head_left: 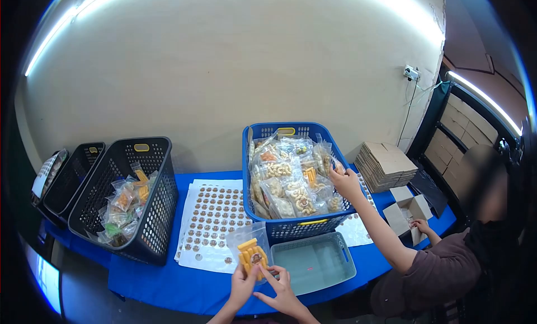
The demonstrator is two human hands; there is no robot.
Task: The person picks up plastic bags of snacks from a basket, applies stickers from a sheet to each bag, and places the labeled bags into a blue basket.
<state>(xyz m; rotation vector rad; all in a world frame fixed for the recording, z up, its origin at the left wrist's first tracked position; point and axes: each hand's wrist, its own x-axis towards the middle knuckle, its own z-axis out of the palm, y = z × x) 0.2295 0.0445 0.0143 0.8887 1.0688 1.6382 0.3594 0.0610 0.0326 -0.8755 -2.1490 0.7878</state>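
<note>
Over the table's front edge, my left hand (242,285) pinches the lower edge of a clear snack bag (250,249) filled with orange-yellow stick snacks. A round brown sticker (257,258) is on the bag's front. The fingertips of my right hand (282,293) press on the bag at the sticker and its lower right side. Just behind the bag lies a white sheet of round stickers (215,217), with several gaps along its lower rows. To the right of my hands stands a shallow grey-green basket (313,262).
A blue basket (291,230) heaped with snack bags stands behind. At left, a dark basket (154,212) holds more bags. A co-worker (442,268) at right reaches into the blue basket, other hand at an open carton (408,213). Flattened cartons (386,166) are stacked behind.
</note>
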